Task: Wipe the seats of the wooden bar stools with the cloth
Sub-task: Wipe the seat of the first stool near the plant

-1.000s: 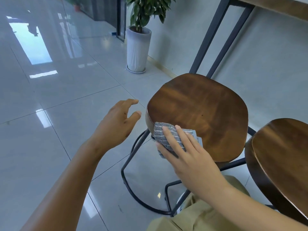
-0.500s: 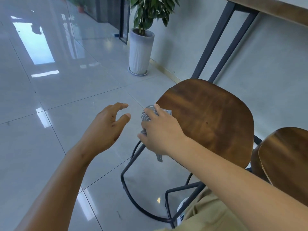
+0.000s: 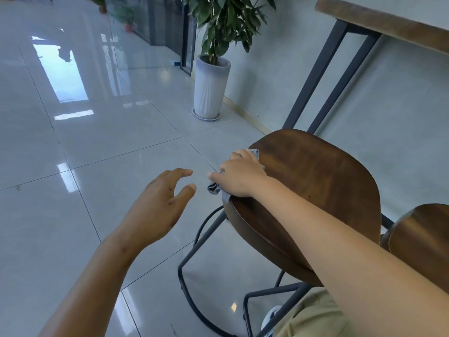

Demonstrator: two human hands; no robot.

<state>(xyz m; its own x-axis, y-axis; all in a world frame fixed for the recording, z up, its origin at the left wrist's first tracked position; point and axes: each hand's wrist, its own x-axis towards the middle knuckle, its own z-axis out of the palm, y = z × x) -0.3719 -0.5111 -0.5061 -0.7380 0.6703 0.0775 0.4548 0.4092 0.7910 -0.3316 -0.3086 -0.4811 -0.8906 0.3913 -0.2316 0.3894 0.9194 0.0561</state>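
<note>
Right arm reaches across the near stool seat; right hand is at its left edge, fingers curled on the bunched grey cloth, which hangs off the edge. Left hand hovers beside it over the tiled floor, fingers spread, holding nothing. Count: two stool seats, second seat at right; one cloth; one potted plant.

Scene bright, even daylight. Glossy floor tiles carry strong glare: a large window reflection upper left, smaller white streaks nearby. Shadows soft, faint under the stool seat. Wide-angle distortion bends straight lines toward frame edges, esp. the tabletop top right. Slight softness overall; forearms at bottom edge look stretched. Wood shows mild sheen.
</note>
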